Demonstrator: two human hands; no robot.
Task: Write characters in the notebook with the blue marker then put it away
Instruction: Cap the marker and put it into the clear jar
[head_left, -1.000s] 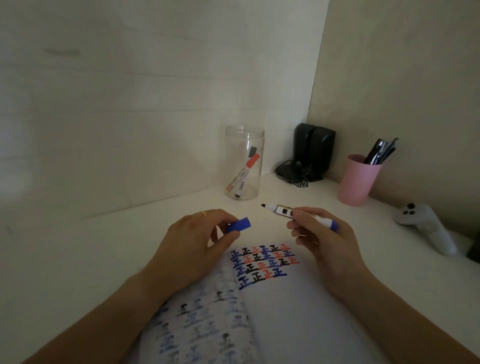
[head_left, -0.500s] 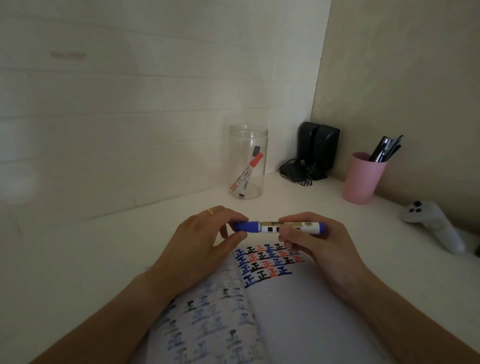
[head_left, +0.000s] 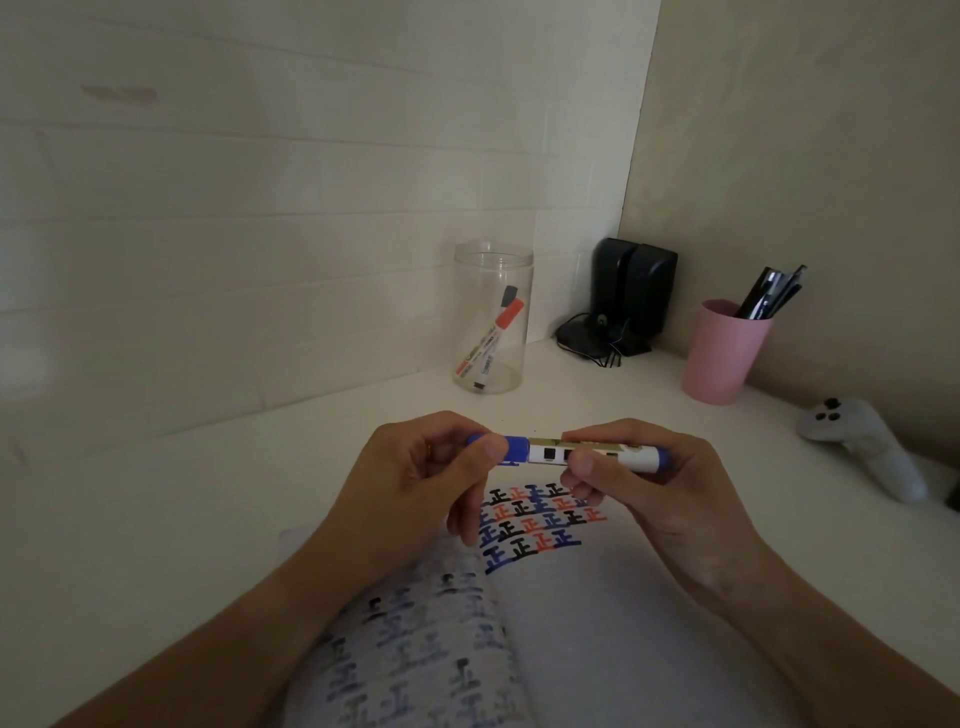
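Note:
The blue marker (head_left: 550, 452) lies level between both hands above the open notebook (head_left: 597, 623). Its blue cap is on the left end, pushed onto the white barrel. My left hand (head_left: 410, 488) pinches the cap with thumb and fingers. My right hand (head_left: 654, 493) holds the barrel near its blue tail. Rows of blue, red and black characters (head_left: 535, 525) fill the top of the notebook's right page; the left page shows fainter characters.
A clear jar (head_left: 491, 317) with a red and a black marker stands behind the hands. Black speakers (head_left: 634, 296) with cables sit in the corner. To the right are a pink cup (head_left: 722, 353) of pens and a white controller (head_left: 867, 447).
One second ago the cap was off in my left hand and the tip was bare. The hands came together and the cap now sits on the marker.

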